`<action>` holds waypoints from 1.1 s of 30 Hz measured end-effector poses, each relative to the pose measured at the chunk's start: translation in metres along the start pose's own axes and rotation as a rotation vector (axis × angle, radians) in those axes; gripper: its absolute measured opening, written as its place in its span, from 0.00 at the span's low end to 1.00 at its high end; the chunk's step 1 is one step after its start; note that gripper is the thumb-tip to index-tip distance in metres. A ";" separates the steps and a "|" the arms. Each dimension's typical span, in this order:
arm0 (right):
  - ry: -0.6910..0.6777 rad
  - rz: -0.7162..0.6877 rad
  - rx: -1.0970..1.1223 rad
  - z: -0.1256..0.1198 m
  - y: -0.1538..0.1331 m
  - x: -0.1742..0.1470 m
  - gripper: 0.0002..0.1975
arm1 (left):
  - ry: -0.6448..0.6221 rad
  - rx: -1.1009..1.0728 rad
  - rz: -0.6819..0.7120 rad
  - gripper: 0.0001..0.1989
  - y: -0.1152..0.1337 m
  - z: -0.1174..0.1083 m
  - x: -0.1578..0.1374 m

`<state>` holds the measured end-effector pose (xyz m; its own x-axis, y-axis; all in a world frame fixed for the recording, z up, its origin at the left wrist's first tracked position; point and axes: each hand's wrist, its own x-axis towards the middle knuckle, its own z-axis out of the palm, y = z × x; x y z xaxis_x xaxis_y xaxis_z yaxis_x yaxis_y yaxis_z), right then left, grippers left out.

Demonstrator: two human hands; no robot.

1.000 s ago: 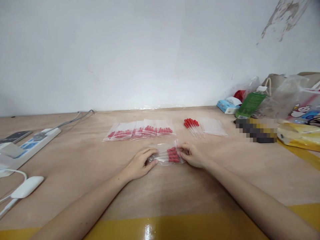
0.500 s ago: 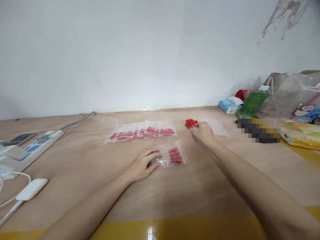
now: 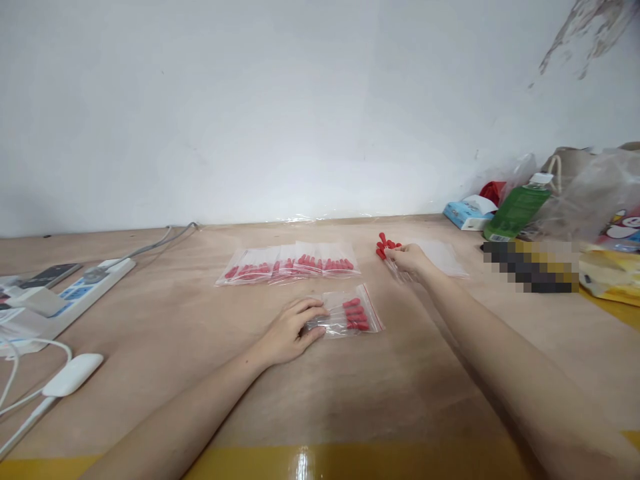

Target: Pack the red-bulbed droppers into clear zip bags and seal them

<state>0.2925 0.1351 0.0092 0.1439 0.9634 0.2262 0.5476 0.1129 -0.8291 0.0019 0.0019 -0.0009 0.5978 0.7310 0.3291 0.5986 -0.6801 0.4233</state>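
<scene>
My left hand (image 3: 295, 330) lies on the near end of a clear zip bag (image 3: 333, 323), its fingers spread apart over the plastic. Inside that bag are several droppers with red rubber bulbs (image 3: 356, 315), lying side by side. Farther off to the right, my right hand (image 3: 413, 259) is closed in a pinch at a small bunch of red-bulbed droppers (image 3: 382, 251). One bulb sticks up out of the bunch. How many of them the fingers grip is hidden. Behind this hand rests a pale zip bag (image 3: 445, 257) with no red bulbs visible in it.
Overlapping filled zip bags (image 3: 290, 263) lie in a row near the wall. At left are a white power strip (image 3: 90, 293), cables and a phone (image 3: 50, 275). At right stand a tissue pack (image 3: 467, 213), a green bottle (image 3: 517, 210) and plastic bags (image 3: 595, 200).
The whole view has shifted slightly. Within the bunch by my right hand, the droppers have spread and one bulb now points up. My left hand stays on its bag.
</scene>
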 end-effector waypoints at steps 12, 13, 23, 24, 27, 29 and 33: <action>0.053 0.114 0.644 0.015 -0.004 -0.093 0.32 | -0.035 0.041 -0.002 0.14 -0.001 -0.001 0.001; 0.063 0.111 0.656 0.018 -0.004 -0.094 0.31 | -0.041 0.051 -0.002 0.15 -0.001 -0.001 0.001; -0.067 0.154 0.809 0.027 -0.006 -0.101 0.21 | -0.042 0.085 -0.010 0.16 -0.002 0.000 0.001; -0.093 0.192 0.822 0.026 -0.007 -0.102 0.21 | -0.040 0.087 -0.011 0.16 -0.002 0.000 0.001; -0.216 0.258 0.751 0.021 -0.006 -0.103 0.18 | -0.038 0.090 -0.022 0.16 -0.002 0.000 0.001; -0.301 0.233 0.615 0.017 -0.006 -0.103 0.15 | -0.038 0.084 -0.025 0.16 -0.001 0.000 0.001; -0.372 0.111 0.429 0.018 -0.009 -0.101 0.13 | -0.029 0.068 -0.015 0.16 0.000 -0.001 0.001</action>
<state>0.2584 0.0414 -0.0157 -0.1606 0.9870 -0.0051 0.1514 0.0196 -0.9883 0.0022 0.0028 0.0006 0.6028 0.7402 0.2979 0.6423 -0.6717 0.3692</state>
